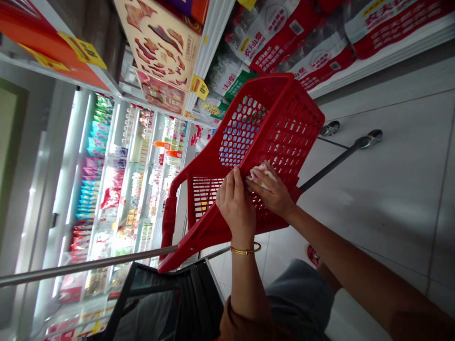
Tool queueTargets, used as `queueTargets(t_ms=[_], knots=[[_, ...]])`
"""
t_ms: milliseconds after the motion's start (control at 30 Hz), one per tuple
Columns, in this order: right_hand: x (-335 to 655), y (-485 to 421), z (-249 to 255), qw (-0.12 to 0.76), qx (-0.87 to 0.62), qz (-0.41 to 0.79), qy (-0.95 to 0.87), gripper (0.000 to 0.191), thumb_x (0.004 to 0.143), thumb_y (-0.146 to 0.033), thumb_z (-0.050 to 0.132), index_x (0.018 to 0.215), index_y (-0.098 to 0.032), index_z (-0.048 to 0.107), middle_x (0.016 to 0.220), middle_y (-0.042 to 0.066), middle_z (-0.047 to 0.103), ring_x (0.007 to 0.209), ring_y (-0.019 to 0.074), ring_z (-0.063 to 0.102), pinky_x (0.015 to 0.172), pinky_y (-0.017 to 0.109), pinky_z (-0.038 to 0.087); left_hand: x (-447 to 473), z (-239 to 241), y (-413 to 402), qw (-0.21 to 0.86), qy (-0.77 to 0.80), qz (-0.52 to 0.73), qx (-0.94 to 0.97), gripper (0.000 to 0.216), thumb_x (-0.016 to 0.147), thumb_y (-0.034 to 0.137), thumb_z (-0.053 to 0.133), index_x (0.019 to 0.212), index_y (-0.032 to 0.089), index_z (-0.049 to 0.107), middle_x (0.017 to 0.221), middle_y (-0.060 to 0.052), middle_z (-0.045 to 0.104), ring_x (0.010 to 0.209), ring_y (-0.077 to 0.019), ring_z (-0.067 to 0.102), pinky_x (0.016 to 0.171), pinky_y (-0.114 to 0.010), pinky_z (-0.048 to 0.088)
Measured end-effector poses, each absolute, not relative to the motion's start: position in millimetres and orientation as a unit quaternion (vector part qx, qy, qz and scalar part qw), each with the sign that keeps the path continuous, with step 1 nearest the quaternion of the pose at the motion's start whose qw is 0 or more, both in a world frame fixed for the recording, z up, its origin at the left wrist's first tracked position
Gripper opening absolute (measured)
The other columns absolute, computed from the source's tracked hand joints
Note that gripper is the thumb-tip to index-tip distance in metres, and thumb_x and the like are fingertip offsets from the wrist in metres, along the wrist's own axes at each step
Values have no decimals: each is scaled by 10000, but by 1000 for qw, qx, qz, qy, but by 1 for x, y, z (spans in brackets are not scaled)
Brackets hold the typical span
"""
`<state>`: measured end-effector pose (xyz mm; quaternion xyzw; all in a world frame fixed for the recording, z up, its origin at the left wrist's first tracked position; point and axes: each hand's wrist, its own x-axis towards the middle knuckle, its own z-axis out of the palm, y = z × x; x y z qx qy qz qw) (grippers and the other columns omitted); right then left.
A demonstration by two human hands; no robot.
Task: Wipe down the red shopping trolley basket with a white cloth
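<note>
A red plastic shopping cart (227, 230) with perforated sides stands in front of me, tilted in the view. My left hand (236, 201), with a gold bangle on its wrist, is closed over the cart's upper rim. Beside it, my right hand (273, 192) presses a crumpled white cloth (263, 175) with pinkish marks against the outside of the cart's perforated wall. The fingers bend over the cloth and hide part of it. The left thumb is mostly out of sight.
Shrink-wrapped red-labelled water bottles (273, 28) fill a low shelf beyond the cart. Snack boxes (159, 42) and a lit display of packets (106, 189) are at left. A metal pole (88, 265) and a black-framed object (152, 303) stand near me. Cart wheels (369, 139) rest on tiled floor.
</note>
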<state>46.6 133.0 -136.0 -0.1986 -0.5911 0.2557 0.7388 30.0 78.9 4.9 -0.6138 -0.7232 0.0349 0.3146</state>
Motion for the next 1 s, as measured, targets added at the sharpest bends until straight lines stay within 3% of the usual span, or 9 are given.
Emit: queueTargets(t_ms=[267,700,1000], knots=[[49,150,-150,710,-143,272,-634,453,952,-112,526,1363,-301,535,1347,24,626,1478,247,253,1178,512,389,27,6,81,305,-715,12,-628,479,927,189,530,1402,156,480,1338,-135,624,1243,-264,565,1061,-401,419],[58,181,-168,716,-222,334,-571,456,970,-214,523,1350,-465,499,1352,-84,610,1378,197,463,1203,484,370,24,5,79,308,-717,20,-625,484,939,249,519,1413,158,481,1354,-145,611,1241,-272,566,1054,-411,423],[71,173,-162,742,-267,323,-523,429,976,-197,486,1366,-374,524,1395,5,579,1307,234,543,1197,563,338,24,5,79,299,-729,8,-616,471,941,269,514,1400,163,500,1332,-145,627,1240,-273,569,1055,-415,418]])
